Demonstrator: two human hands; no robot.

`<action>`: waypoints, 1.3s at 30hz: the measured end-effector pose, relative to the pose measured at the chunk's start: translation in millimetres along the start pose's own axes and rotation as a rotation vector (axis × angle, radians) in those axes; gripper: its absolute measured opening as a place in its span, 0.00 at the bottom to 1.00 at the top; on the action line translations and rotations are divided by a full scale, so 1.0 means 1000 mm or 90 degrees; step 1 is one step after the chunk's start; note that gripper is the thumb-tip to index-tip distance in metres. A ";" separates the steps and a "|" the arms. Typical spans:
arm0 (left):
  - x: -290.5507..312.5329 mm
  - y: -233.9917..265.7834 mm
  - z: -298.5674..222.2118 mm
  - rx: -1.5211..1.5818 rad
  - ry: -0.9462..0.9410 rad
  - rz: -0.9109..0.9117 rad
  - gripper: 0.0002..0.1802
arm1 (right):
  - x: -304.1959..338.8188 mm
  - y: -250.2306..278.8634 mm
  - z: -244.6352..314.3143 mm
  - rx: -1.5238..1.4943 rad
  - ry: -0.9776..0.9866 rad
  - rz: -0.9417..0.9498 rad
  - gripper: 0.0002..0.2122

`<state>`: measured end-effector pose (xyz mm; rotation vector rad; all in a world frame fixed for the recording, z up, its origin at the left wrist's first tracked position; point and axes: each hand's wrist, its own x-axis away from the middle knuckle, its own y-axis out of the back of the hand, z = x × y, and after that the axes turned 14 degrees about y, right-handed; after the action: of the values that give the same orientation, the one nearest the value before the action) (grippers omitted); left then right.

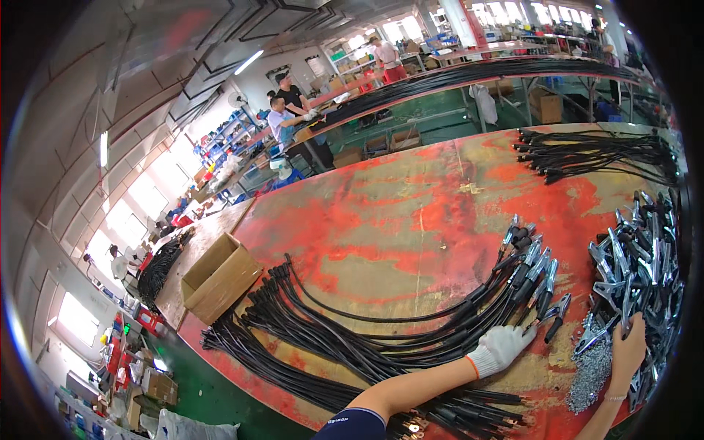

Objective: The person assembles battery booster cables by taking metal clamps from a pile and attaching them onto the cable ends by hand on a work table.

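My left hand (503, 349), in a white knitted glove with an orange cuff, is closed beside the clamp ends of a bundle of black cables (352, 337). A metal spring clamp (555, 311) with black handles lies just past its fingertips; what the fingers grip is hidden. My bare right hand (629, 347) reaches to the edge of a heap of metal clamps (653, 257), its fingers curled round one clamp (625, 323). Small silvery metal parts (589, 375) lie piled between my hands. Several cables of the bundle carry clamps at their right ends.
An open cardboard box (220, 279) stands at the left of the red, worn table (367, 235). More black cables (594, 154) lie at the far right, and cable ends with copper lugs (469, 412) lie at the near edge. Beyond, people stand by a long table of cables (469, 77).
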<state>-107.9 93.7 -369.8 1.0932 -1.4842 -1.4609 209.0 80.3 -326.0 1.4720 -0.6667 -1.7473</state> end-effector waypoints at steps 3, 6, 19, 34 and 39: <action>0.000 0.009 -0.007 -0.013 -0.057 0.017 0.23 | 0.009 0.030 0.018 0.004 -0.102 0.031 0.14; 0.003 0.021 0.007 -0.013 -0.023 0.006 0.22 | -0.001 0.026 0.036 0.052 0.005 0.052 0.14; -0.047 0.005 0.035 -0.128 0.060 -0.022 0.25 | 0.097 0.070 0.066 -0.857 -0.311 -0.151 0.29; 0.064 0.041 -0.023 -0.056 -0.184 0.075 0.14 | 0.145 0.051 0.070 -1.152 -0.542 -0.097 0.25; 0.036 0.059 0.005 0.372 -0.002 0.248 0.14 | 0.144 0.053 0.067 -1.034 -0.513 -0.077 0.25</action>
<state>-127.9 60.3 -313.0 1.0399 -2.0587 -0.7753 145.8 -72.0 -355.6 -0.3215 0.5328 -1.9843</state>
